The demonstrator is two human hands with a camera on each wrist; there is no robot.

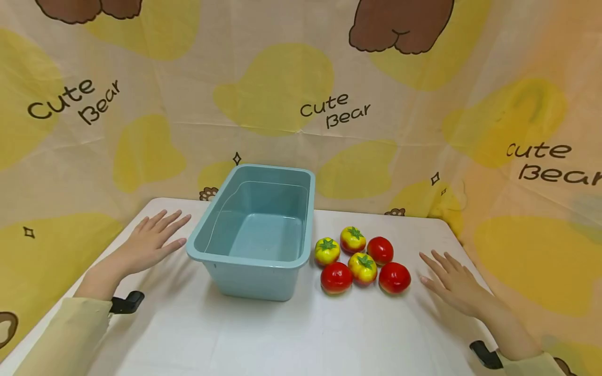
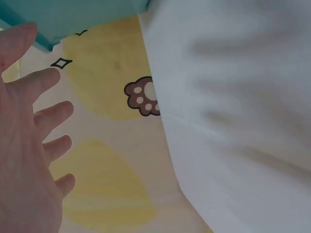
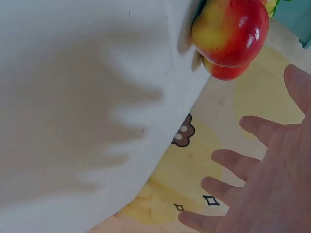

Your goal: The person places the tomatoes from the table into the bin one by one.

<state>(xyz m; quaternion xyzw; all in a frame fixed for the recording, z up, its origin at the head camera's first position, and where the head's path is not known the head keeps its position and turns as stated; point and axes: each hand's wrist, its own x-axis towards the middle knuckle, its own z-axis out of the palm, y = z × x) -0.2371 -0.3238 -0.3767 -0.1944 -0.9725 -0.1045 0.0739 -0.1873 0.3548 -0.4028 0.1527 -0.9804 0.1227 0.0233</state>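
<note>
On the white table stands a light blue plastic tub [image 1: 254, 277], its inside bare. My left hand [image 1: 149, 244] hovers left of the tub with fingers spread, holding nothing; the thumb points at the tub's rim. To the tub's right lies a cluster of toy tomatoes: red ones such as the front one [image 1: 336, 278], and yellow ones with green leaf tops, such as the middle one [image 1: 362, 268]. My right hand [image 1: 458, 284], also spread and holding nothing, is over the table right of the cluster. A red and yellow tomato [image 3: 233, 31] shows near it in the right wrist view.
A cloth backdrop [image 1: 273, 89] printed with yellow patches, bears and lettering hangs behind and beside the table [image 1: 263, 334]. The far table edge runs just behind the tub. Black straps [image 1: 127, 303] sit at both wrists.
</note>
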